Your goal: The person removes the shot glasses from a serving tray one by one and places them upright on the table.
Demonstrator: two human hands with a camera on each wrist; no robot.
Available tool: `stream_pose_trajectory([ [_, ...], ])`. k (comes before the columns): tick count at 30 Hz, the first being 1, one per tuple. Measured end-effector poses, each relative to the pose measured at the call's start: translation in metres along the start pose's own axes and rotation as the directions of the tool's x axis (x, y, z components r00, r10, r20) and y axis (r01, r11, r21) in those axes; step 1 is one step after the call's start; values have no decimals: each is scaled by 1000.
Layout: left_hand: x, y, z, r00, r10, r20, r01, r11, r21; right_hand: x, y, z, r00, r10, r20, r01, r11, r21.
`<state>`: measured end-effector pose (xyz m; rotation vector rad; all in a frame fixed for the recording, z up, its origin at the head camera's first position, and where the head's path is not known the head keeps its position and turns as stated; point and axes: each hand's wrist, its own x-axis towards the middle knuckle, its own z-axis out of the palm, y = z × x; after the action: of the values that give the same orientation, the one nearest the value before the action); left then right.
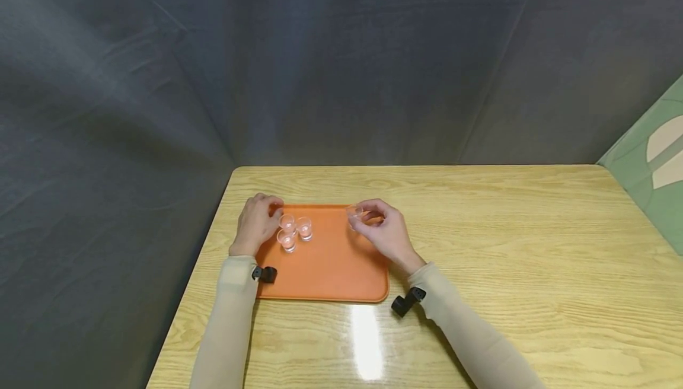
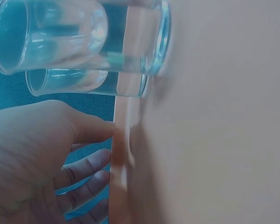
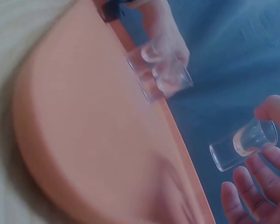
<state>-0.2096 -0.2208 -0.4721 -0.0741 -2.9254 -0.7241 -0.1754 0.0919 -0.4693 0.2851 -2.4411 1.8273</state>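
My right hand (image 1: 386, 229) pinches a small clear shot glass (image 1: 354, 211) near its rim, between thumb and fingers. The right wrist view has this shot glass (image 3: 242, 144) raised off the orange tray (image 1: 325, 276), with the other fingers spread beneath. My left hand (image 1: 256, 223) is at the tray's left edge near the far corner. Its thumb and fingertips lie against the tray rim in the left wrist view, fingers loosely bent. Close beside it, three more shot glasses (image 1: 305, 229) stand upright in a cluster on the tray, two of them overlapping in the head view.
The tray lies on a light wood-grain table (image 1: 507, 246). Dark cloth (image 1: 373, 69) hangs behind and along the left side. Green patterned fabric (image 1: 656, 158) shows at the far right. Each sleeve carries a small black wrist camera (image 1: 408, 302).
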Motion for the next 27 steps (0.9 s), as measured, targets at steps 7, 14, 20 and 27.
stream_pose_trajectory([
  [7,-1,0,0,1000,-5,6,5,1000,-3,4,10,-23,998,-14,-68,14,1000,-2],
  [14,0,0,-1,1000,-3,10,3,1000,-11,9,17,-50,994,13,-112,-11,1000,20],
  [20,1,1,-2,1000,-6,10,6,1000,-23,13,24,-82,982,18,-189,-15,1000,18],
  [27,-1,1,-2,1000,-2,9,3,1000,-30,8,32,-119,967,45,-249,-52,998,-20],
])
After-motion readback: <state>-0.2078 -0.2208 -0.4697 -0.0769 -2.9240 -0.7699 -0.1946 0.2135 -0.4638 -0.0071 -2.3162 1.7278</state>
